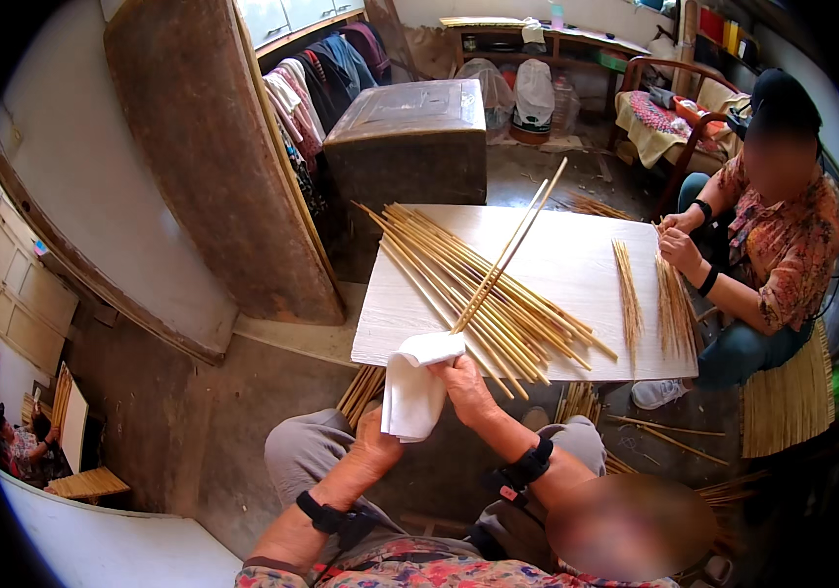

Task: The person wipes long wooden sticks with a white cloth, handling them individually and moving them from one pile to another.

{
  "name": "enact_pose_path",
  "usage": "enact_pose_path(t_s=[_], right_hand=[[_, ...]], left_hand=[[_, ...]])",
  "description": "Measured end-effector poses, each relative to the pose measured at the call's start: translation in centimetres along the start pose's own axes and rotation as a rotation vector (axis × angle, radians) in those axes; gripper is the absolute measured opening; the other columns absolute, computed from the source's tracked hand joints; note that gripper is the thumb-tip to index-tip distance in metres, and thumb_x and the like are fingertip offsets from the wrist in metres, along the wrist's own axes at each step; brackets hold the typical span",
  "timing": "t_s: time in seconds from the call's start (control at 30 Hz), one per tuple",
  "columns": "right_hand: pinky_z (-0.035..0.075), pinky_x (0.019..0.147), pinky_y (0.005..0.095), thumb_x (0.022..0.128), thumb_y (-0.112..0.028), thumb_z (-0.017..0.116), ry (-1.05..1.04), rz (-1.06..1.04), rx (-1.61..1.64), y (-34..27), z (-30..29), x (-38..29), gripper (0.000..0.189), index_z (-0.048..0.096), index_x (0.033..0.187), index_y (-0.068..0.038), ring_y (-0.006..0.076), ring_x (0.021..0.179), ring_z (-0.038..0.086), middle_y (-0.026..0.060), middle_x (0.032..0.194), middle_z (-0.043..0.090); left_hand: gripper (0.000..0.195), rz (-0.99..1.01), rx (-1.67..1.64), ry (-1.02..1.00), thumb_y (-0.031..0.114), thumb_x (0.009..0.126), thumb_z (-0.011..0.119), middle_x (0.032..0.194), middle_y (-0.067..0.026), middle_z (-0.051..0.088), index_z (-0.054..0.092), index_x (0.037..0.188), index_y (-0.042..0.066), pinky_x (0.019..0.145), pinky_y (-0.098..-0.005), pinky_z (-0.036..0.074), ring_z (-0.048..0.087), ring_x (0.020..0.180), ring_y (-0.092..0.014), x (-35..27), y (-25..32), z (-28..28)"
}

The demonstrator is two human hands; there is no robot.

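A folded white cloth (413, 389) hangs between my hands at the near edge of the table. My right hand (465, 386) grips its upper part, and two or so thin stalks (511, 253) run from there up and to the right over the table. My left hand (377, 435) is at the cloth's lower left side; its fingers are mostly hidden behind the cloth. Beneath the slanting stalks, a loose bundle of straight yellow stalks (456, 272) is spread diagonally across the white wood-grain table (573, 242).
On the right a seated co-worker (779, 242) handles a bunch of brushy stalks (673, 309); a smaller bunch (627, 287) lies beside it. More stalks (669, 434) lie on the floor. Beyond the table stands a dark wooden chest (408, 140). A mirror on the left shows reflections.
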State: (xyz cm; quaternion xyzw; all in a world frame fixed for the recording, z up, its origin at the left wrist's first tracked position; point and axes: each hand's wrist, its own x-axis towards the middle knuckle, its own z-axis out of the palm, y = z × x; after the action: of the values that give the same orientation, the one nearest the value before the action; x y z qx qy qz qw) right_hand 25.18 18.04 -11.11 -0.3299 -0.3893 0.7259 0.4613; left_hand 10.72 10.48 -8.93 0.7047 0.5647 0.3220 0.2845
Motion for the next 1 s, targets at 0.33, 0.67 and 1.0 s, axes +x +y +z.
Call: enact_pose_path(t_s=[0.33, 0.67, 1.0], right_hand=[[0.042, 0.070, 0.0268, 0.083, -0.035, 0.048, 0.286, -0.149, 0.323, -0.9, 2.0, -0.8, 0.037, 0.050, 0.100, -0.003, 0.0118, 0.081, 0.051, 0.0044, 0.091, 0.054], [0.043, 0.044, 0.0272, 0.082, -0.033, 0.046, 0.322, -0.216, 0.313, -3.8, 0.4, -0.2, 0.029, 0.048, 0.089, -0.006, 0.0145, 0.049, 0.050, 0.0050, 0.061, 0.049], [0.043, 0.044, 0.0253, 0.079, -0.035, 0.054, 0.500, -0.378, 0.477, -6.9, -6.2, 2.1, 0.032, 0.050, 0.092, -0.006, 0.0139, 0.051, 0.050, 0.0042, 0.065, 0.050]], left_hand=[[0.033, 0.019, 0.114, -0.060, 0.006, 0.073, 0.048, 0.072, -0.0250, 0.055, 0.039, 0.105, 0.001, 0.060, -0.0476, 0.042, 0.053, 0.073, -0.042, 0.8, 0.8, 2.6], [0.013, -0.182, -0.107, -0.280, 0.012, 0.085, 0.040, 0.074, -0.0224, 0.053, 0.044, 0.092, 0.002, 0.057, -0.0383, 0.040, 0.053, 0.072, -0.038, -0.7, 4.7, 0.0], [0.010, -0.026, 0.478, -0.222, 0.012, 0.079, 0.051, 0.069, -0.0145, 0.055, 0.047, 0.087, 0.007, 0.050, -0.0407, 0.043, 0.054, 0.061, -0.033, -12.8, 0.7, -10.3]])
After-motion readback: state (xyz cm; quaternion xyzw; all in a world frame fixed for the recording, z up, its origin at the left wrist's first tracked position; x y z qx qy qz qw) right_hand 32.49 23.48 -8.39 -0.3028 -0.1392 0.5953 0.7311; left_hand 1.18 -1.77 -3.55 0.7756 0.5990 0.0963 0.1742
